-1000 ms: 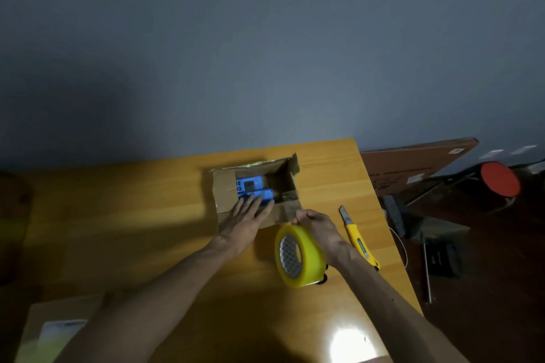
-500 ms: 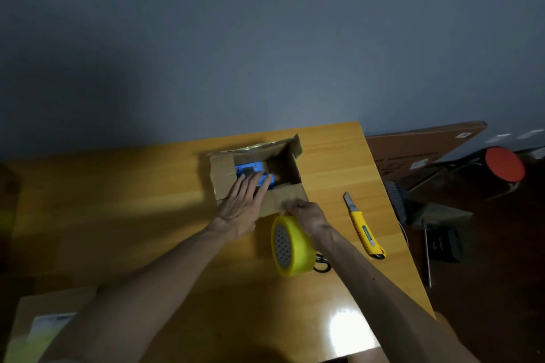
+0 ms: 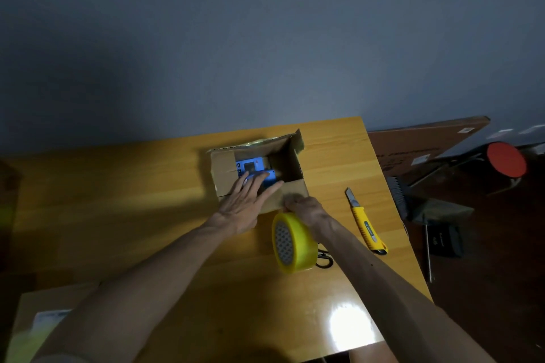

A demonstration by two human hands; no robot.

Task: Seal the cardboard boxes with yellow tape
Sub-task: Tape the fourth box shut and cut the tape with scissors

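Wooden table (image 3: 132, 215) lay under both arms, shiny, with a white spot of light near its front edge. At the near left corner sat a second box (image 3: 32, 315) with a pale label on it. Further in, the yellow roll (image 3: 295, 242) was up on its edge, right against the right wrist. Black scissors (image 3: 324, 260) peeked out from under that arm, just behind the roll. A yellow knife (image 3: 366, 224) lay to the right, apart from the arm. The left hand (image 3: 246, 203) lay flat on the near flap of the open box (image 3: 222, 169). Its fingers were straight and a little spread, with the tips over a blue thing (image 3: 252, 166) inside. The right hand (image 3: 305, 209) was at the same flap, just beside the left hand, with fingers curled. What they held could not be told. The far flaps stood up. Behind the table was a grey wall (image 3: 265, 38), and a brown board (image 3: 418, 141) leaned on the right.
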